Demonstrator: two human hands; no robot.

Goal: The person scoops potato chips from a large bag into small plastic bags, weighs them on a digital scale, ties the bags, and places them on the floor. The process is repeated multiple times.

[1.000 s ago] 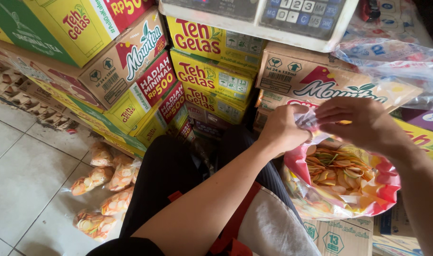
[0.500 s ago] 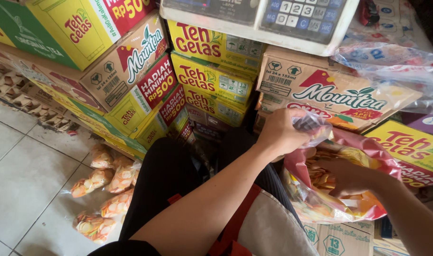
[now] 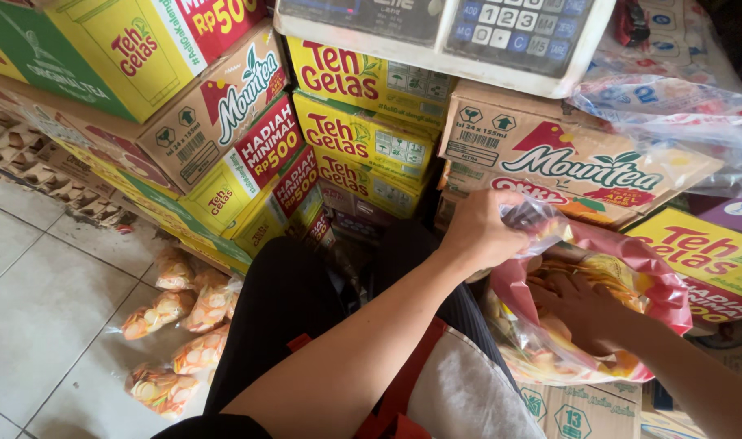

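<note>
A big clear plastic bag (image 3: 631, 268) with a red lining, full of orange-yellow chips, sits at the right in front of the cartons. My left hand (image 3: 481, 232) pinches a small clear plastic bag (image 3: 533, 219) at the big bag's upper left rim. Down inside the big bag, my right hand (image 3: 578, 309) is among the chips, fingers curled; whether it holds chips is hidden by the plastic.
Yellow, green and brown drink cartons (image 3: 363, 138) are stacked all around. A white weighing scale (image 3: 468, 32) rests on top of them. Several filled small bags of chips (image 3: 180, 325) lie on the tiled floor at the left. My dark-trousered legs are below.
My right hand has dropped from the small bag's mouth down into the big bag of chips. My left hand still holds the small bag in about the same place.
</note>
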